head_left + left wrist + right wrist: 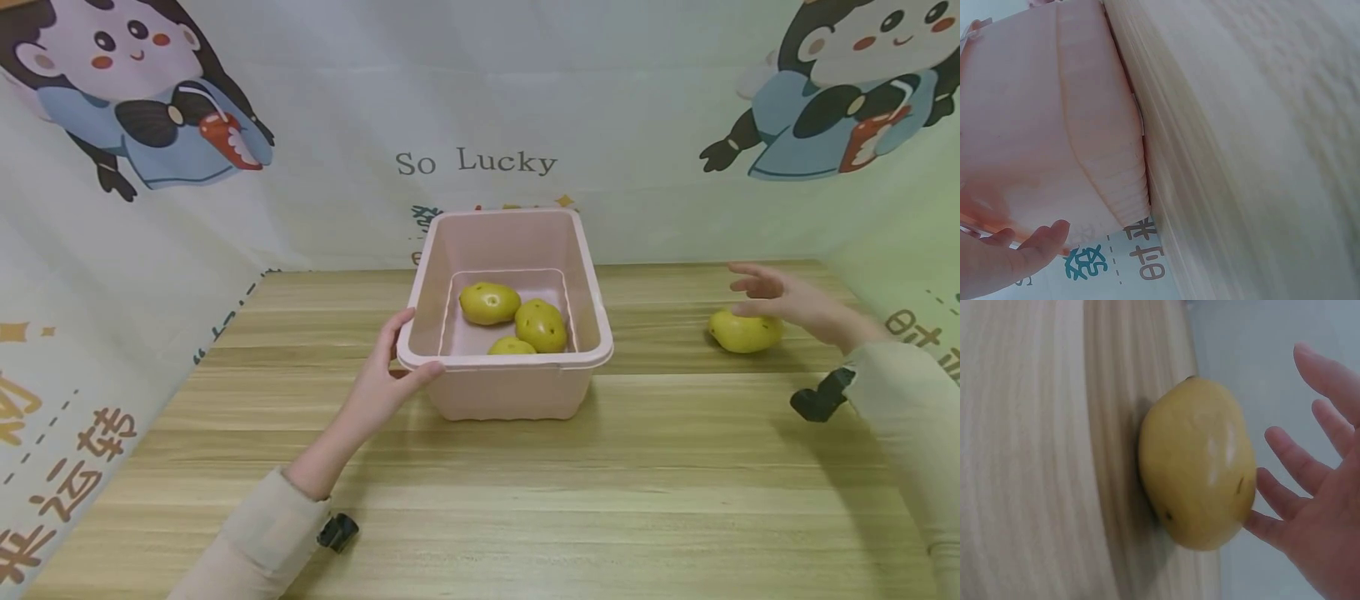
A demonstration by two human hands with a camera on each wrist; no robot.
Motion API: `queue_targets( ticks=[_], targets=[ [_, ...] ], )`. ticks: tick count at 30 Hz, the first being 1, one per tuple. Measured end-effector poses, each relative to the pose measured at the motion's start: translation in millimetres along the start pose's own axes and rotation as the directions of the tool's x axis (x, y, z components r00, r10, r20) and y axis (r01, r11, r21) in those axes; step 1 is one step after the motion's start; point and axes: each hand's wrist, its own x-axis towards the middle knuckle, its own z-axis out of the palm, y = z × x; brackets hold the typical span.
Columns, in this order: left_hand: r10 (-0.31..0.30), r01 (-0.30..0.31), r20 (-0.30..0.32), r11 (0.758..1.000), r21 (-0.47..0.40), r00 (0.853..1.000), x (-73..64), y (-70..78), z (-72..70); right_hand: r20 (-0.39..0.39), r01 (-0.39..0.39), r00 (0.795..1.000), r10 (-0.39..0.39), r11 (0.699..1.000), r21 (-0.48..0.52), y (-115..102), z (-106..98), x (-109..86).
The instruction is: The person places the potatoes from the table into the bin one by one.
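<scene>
A pink plastic bin (510, 392) stands mid-table, with several yellow potatoes (490, 303) lying on its floor. My left hand (382, 375) holds the bin by its near left corner, the thumb over the front rim and the fingers along the left side. In the left wrist view, fingertips (1054, 234) show against the bin's wall (1016, 112). Off to the right, another potato (745, 332) lies on the table. Just above and behind it hovers my right hand (795, 302), fingers spread. The right wrist view shows this potato (1197, 465) beside the outstretched fingers, not gripped.
The wood-grain table (480, 508) runs back to a printed white cloth (337, 167), which also hangs along the left and right sides. A small black device (822, 395) sits at the right wrist, and another black device (338, 532) at the left.
</scene>
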Motion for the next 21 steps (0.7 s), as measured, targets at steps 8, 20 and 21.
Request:
queue_targets(
  ticks=[8,20,21],
  targets=[
    [0.003,-0.003,0.001,1.000,-0.003,1.000,-1.7,2.8,0.0,0.033,-0.020,0.999,0.019,1.000,0.010,21.0,4.4,-2.4],
    [0.000,0.000,0.002,1.000,-0.006,1.000,-0.7,2.0,-0.1,0.037,-0.025,0.999,0.025,1.000,0.018,37.3,14.1,-5.0],
    [0.001,-0.001,0.002,1.000,-0.009,1.000,-0.5,1.6,0.0,0.035,-0.027,0.999,0.027,1.000,0.009,38.0,14.9,-5.1]
  ],
)
